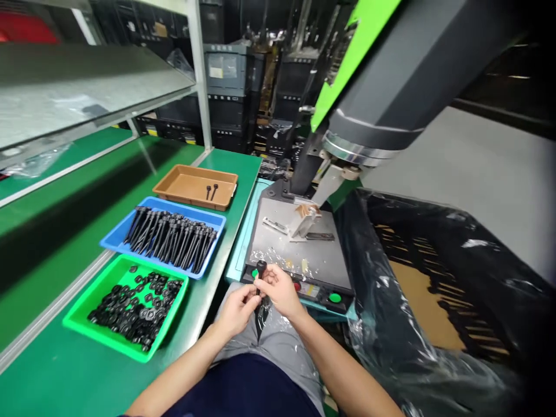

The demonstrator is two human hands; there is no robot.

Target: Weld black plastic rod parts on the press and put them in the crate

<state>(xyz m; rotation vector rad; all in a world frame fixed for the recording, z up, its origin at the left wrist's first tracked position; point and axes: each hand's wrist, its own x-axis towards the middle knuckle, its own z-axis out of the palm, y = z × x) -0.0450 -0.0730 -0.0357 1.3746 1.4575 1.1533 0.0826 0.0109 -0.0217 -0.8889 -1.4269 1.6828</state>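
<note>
Navy shirt (247, 389) up front, then left hand (237, 311) and right hand (281, 291) both pinching one black part (261, 266), kinda bolt-shaped but hard to tell, above grey trousers (289, 344) by the machine's (373, 128) front edge.

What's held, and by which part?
Black part, by its shaft: right hand just below the thick head, left hand lower down.

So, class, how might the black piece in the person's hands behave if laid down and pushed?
The black piece would probably swivel rather than roll straight, its head being wider than its shaft. It may be light, looking slim between the left hand and right hand. Perhaps it's stiff, as similar-looking pieces in the blue tray lie straight.
</note>
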